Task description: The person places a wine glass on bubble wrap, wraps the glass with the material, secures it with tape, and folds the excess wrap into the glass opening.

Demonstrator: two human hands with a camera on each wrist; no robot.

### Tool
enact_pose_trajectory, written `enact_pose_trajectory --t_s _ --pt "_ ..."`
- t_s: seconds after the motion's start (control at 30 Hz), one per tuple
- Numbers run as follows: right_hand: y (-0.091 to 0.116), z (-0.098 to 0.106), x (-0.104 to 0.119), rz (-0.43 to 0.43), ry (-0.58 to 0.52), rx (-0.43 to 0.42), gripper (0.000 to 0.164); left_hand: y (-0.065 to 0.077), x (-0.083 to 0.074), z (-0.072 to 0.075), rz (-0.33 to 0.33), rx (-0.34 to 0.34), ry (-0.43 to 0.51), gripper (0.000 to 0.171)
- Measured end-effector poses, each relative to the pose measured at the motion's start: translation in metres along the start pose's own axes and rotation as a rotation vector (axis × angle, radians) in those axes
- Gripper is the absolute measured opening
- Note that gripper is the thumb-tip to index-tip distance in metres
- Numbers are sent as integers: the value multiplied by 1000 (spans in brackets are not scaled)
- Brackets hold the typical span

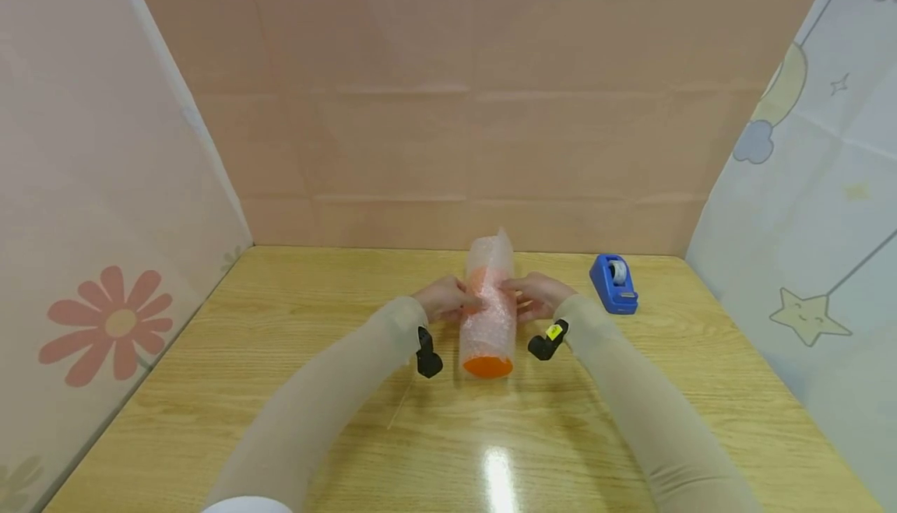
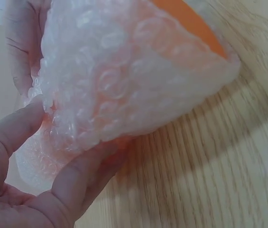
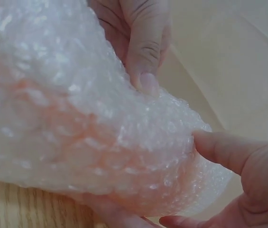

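Note:
A roll of bubble wrap [image 1: 488,326] lies lengthwise on the table, wound round an orange object whose flat orange end [image 1: 488,367] shows at the near side. My left hand [image 1: 446,298] grips the roll from the left, thumb on top and fingers curled under its side in the left wrist view. From the right my right hand [image 1: 538,293] holds it the same way; in the right wrist view the thumb presses the wrap [image 3: 138,137] while fingers reach beneath. A loose flap of wrap stands up at the far end.
A blue tape dispenser [image 1: 613,286] with a tape roll stands to the right of the hands on the wooden table [image 1: 315,451]. A brown backdrop [image 1: 469,108] rises behind the table's far edge, with patterned cloths at left and right.

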State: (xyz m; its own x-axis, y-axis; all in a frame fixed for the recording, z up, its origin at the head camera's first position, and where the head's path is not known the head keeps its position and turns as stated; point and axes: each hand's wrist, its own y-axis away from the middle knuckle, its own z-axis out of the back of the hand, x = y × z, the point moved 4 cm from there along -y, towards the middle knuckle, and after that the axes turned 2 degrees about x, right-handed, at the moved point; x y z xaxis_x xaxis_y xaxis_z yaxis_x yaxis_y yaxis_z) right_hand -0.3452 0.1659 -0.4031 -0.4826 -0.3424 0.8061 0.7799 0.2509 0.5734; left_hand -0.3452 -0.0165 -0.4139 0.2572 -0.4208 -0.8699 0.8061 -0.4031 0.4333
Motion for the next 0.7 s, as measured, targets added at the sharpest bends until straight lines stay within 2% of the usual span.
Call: enact_pose_trajectory --t_s 0.27,0.7 --pt "-1 3 -2 -5 -36 -12 69 -2 1 -4 -13 11 41 24" --pt "-1 3 -2 3 -44 16 65 1 -2 -7 -6 30 73 27"
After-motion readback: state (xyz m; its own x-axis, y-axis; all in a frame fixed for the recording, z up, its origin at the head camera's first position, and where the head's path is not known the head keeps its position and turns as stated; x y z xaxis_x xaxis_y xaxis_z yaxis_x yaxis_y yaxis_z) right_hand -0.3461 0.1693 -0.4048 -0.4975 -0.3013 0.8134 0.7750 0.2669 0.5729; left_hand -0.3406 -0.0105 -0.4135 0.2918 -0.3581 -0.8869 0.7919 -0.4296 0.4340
